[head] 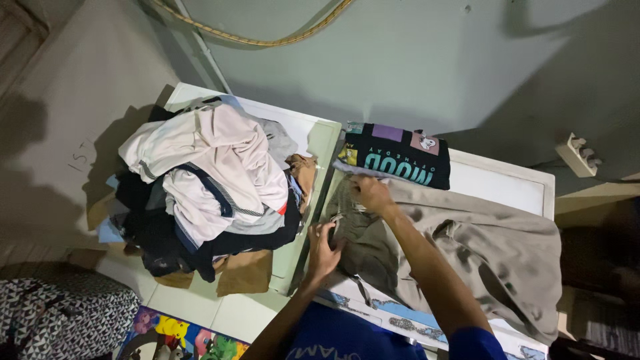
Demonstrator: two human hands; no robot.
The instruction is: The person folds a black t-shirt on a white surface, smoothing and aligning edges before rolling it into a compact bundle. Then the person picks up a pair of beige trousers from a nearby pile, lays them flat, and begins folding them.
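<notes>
Two hands work a khaki garment (467,247) spread across the white tabletop (507,183). My left hand (325,252) pinches a fold at the garment's near edge, fingers curled shut on the cloth. My right hand (371,193) presses its far edge, seemingly gripping fabric, though shadow obscures the fingers. Behind lies a folded black shirt (397,157); to the left, a clothes heap (207,180).

Matt khaki cloth trousers (467,247) lie on a smooth white glossy surface (500,183).
</notes>
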